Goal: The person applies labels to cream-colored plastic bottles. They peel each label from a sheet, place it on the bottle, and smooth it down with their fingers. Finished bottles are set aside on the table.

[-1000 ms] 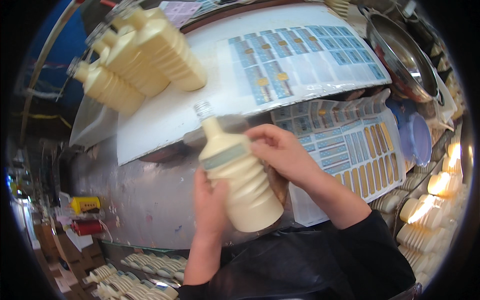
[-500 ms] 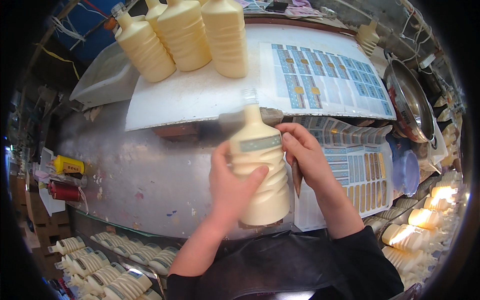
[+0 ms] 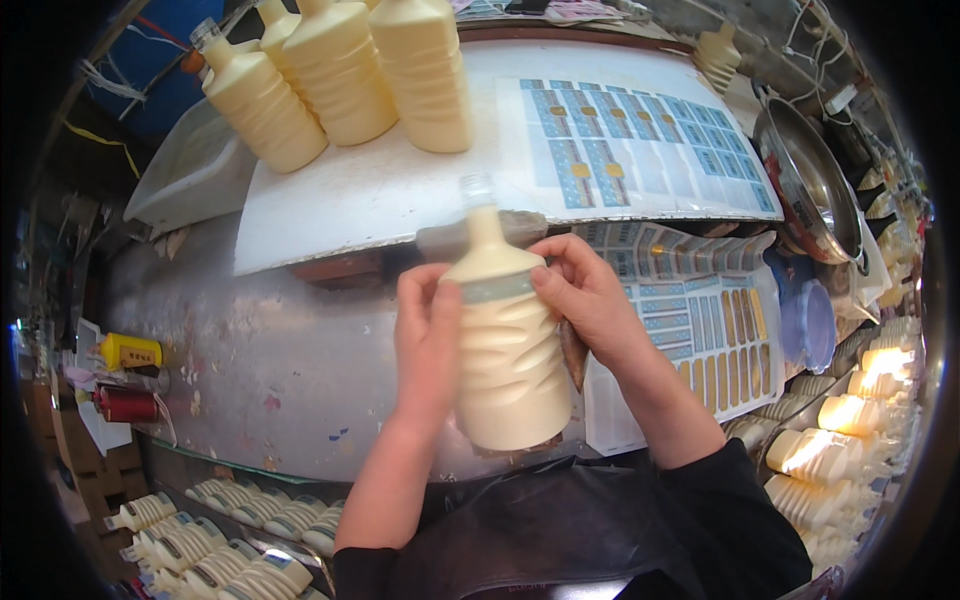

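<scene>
A cream bottle (image 3: 512,385) with wavy grooves and a clear threaded neck is in front of me, tilted slightly. Around its upper body runs a grey-green patterned label band (image 3: 492,290). My left hand (image 3: 425,320) grips the bottle's left side, thumb on the band's left end. On the other side, my right hand (image 3: 592,305) closes on the bottle's shoulder, thumb against the band's right end. A brown flat pointed piece (image 3: 574,355) is tucked under the right hand's fingers; its kind is unclear. The fingertips behind the bottle are hidden.
Several cream bottles (image 3: 425,85) stand on the white board (image 3: 330,215), beside blue label sheets (image 3: 610,150). More sheets (image 3: 700,340) lie lower right, near a metal pan (image 3: 815,180) and purple tub (image 3: 808,325). Banded bottles fill racks lower left (image 3: 250,575) and right (image 3: 850,450).
My left hand has moved up from the bottle's middle, its thumb now on the band. The right hand keeps its place at the band's right end. The whole view has shifted slightly.
</scene>
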Tool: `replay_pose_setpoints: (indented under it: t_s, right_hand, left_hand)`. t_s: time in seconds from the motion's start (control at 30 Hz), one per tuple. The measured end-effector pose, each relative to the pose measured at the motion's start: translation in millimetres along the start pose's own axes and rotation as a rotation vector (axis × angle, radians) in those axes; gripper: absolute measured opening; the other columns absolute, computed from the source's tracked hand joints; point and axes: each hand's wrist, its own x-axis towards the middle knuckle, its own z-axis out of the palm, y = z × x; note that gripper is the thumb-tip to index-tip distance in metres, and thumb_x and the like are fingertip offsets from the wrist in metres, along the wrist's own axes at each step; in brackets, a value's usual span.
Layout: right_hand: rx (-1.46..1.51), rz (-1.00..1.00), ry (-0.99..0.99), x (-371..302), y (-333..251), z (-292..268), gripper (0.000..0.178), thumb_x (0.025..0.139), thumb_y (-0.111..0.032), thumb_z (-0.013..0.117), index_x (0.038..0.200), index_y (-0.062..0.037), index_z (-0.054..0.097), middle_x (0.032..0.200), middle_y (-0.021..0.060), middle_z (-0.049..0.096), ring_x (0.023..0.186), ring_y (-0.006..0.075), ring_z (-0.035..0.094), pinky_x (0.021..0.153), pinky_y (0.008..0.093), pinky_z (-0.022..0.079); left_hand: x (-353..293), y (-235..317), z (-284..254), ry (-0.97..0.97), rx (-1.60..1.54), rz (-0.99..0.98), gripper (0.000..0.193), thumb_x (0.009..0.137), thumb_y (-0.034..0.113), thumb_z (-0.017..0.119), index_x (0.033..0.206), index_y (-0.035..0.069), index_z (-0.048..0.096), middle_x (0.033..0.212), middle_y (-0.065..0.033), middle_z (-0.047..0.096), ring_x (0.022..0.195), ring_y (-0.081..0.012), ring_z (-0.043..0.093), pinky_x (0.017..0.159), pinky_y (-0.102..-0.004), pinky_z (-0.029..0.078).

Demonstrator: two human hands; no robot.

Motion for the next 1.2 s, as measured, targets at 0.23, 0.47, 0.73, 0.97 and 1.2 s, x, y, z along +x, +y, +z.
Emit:
replay_pose_setpoints:
  t_s: [0.23,0.47,0.73,0.97,1.2]
  right_hand:
    - [0.032,0.029,-0.010,1.5,-0.4,-2.2,0.029,0.101,-0.021,0.067,0.122,-0.0030,0.057,0.090,-0.0029,0.061,0.080,0.0021,0.055,0.072,0.0193,0.045]
    - [0.032,0.021,-0.035,3.1,4.6,-2.4,0.029,0.102,-0.023,0.066,0.122,-0.0031,0.057,0.092,-0.0020,0.061,0.082,0.0023,0.055,0.073,0.0206,0.046]
    - [-0.003,0.044,-0.048,6.1,0.7,-7.6,0.028,0.104,-0.023,0.064,0.122,-0.0022,0.057,0.097,0.0020,0.066,0.087,0.0040,0.060,0.077,0.0223,0.049]
    - [-0.003,0.028,-0.059,7.6,11.8,-5.3,0.028,0.103,-0.023,0.065,0.119,-0.0012,0.056,0.101,0.0043,0.068,0.089,0.0061,0.063,0.079,0.0231,0.051]
    - [0.045,-0.053,0.025,10.0,21.1,-1.5,0.034,0.095,-0.028,0.072,0.117,-0.0036,0.063,0.087,0.0065,0.068,0.082,0.0110,0.062,0.075,0.0280,0.051]
  left_hand:
    - [0.8,5.7,2.4,0.001,-0.047,-0.023,0.026,0.109,0.026,0.049,0.125,0.005,0.051,0.116,-0.0058,0.057,0.107,-0.0130,0.053,0.097,-0.0295,0.045]
    - [5.0,-5.9,-0.7,-0.042,0.052,0.056,0.030,0.112,0.033,0.043,0.128,0.009,0.051,0.116,-0.0044,0.058,0.105,-0.0111,0.055,0.094,-0.0279,0.048]
    - [8.3,-2.3,-5.1,-0.055,-0.035,0.019,0.046,0.110,0.045,0.040,0.129,0.005,0.050,0.125,-0.0086,0.053,0.114,-0.0166,0.051,0.104,-0.0316,0.040]
    - [9.5,0.9,-0.9,-0.070,0.116,0.014,0.034,0.107,0.033,0.051,0.123,0.004,0.052,0.118,-0.0075,0.056,0.108,-0.0143,0.051,0.099,-0.0311,0.043]
    - [10.9,-2.3,-1.3,-0.059,0.138,0.049,0.033,0.107,0.034,0.051,0.120,0.003,0.053,0.117,-0.0073,0.056,0.107,-0.0151,0.051,0.099,-0.0313,0.042]
